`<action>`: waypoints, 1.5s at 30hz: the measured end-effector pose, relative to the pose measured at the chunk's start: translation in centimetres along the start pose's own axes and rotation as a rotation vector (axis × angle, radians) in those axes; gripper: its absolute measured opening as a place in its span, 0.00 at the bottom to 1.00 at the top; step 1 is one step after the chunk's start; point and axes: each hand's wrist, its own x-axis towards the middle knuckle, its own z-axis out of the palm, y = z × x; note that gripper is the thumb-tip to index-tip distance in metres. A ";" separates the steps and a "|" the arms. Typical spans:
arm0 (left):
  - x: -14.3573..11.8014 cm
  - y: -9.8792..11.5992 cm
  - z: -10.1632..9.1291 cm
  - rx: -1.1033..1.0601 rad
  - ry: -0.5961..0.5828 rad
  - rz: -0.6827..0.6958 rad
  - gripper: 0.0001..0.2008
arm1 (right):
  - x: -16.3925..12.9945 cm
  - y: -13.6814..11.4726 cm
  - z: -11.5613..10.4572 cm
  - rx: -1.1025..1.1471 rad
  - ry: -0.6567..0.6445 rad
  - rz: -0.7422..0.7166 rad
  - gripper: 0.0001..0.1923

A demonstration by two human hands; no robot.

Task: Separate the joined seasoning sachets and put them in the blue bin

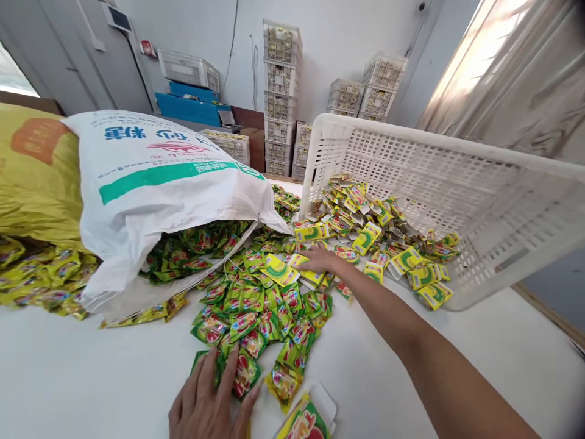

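My left hand lies at the near edge of a heap of green candy packets, palm down with its fingers spread and touching the nearest ones. To its right rest a yellow packet and a larger-looking open small carton, cut off by the bottom edge. Farther off, my right hand reaches over small yellow cartons beside the heap. Its fingers look stretched out on them, though the fingertips are partly hidden. More yellow cartons spill from a white plastic basket tipped on its side.
A white woven sack lies on the white table, with green packets at its mouth. Left of it are a yellow sack and yellow packets. Stacked white crates stand by the back wall.
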 end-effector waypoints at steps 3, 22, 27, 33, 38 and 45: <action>0.2 0.6 -0.6 0.001 0.012 -0.006 0.30 | -5.1 1.4 0.7 0.022 -0.036 -0.033 0.32; 0.2 1.8 -3.0 -0.093 -0.021 0.019 0.26 | 2.3 -11.3 1.0 0.003 -0.078 -0.069 0.42; 0.3 2.2 -3.8 -0.110 -0.036 0.024 0.25 | -1.1 -10.3 2.7 -0.049 -0.139 -0.104 0.35; 0.6 2.4 -4.7 -0.191 -0.060 0.017 0.25 | -9.3 -8.4 2.3 -0.114 0.052 -0.156 0.25; -0.2 2.4 -4.6 -0.409 -0.047 0.038 0.29 | -20.6 -7.0 6.3 -0.081 0.524 -0.294 0.22; 2.9 -5.8 -8.0 -0.382 0.134 -0.252 0.26 | -28.2 -1.1 13.7 -0.054 0.836 -0.313 0.32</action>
